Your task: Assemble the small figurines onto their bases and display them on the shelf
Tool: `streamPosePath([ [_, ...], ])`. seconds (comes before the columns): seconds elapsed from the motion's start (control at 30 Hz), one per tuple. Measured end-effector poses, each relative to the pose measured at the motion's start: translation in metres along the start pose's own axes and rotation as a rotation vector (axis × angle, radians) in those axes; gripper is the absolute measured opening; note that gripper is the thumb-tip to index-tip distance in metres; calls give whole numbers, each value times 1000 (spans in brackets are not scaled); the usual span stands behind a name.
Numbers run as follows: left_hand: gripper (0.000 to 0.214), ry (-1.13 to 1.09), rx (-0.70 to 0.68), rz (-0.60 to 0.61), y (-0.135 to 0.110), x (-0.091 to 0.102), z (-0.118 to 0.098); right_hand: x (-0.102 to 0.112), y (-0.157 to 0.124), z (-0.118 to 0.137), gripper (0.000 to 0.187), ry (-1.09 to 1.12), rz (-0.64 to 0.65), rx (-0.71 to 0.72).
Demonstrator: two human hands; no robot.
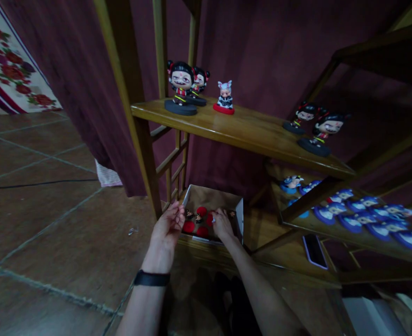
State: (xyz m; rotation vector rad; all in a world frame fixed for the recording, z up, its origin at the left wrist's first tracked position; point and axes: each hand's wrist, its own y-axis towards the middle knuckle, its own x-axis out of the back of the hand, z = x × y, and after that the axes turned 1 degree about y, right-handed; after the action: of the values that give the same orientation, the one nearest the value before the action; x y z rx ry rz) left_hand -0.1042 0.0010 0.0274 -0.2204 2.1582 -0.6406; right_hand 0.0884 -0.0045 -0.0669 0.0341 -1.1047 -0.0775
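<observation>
A shallow cardboard box (239, 212) with white outer sides sits on the lowest shelf. Inside lie several red round pieces (189, 227) and small dark-haired figurines (199, 218). My right hand (223, 226) reaches down into the box, its fingers closed around a small red-based figurine (211, 219) with a pale top, partly hidden by the fingers. My left hand (169, 224), with a black band on the wrist, hovers by the box's left edge. Its fingers are loosely bent and apart, and nothing shows in them.
Above, a wooden shelf (247, 135) carries black-haired figurines (181, 84) and a silver-haired one on a red base (225, 98). Several blue-and-white figurines (331, 210) line the right shelf. A phone (315, 251) lies below them. A wooden post (139, 149) stands left of the box.
</observation>
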Motion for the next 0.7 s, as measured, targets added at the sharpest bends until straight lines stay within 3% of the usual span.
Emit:
streamPosePath([
  [0.17,21,34,2,23,0,-1,8,14,4,-23,26,245,-13,-165],
  [0.33,20,121,18,32,6,-2,22,32,2,-31,18,417,-63,-173],
  [0.53,15,411,160,-12,7,-9,52,55,-11,-2,21,451,-115,-55],
  [0.7,12,354,223,69,5,-16,73,63,-24,26,29,465,-76,104],
])
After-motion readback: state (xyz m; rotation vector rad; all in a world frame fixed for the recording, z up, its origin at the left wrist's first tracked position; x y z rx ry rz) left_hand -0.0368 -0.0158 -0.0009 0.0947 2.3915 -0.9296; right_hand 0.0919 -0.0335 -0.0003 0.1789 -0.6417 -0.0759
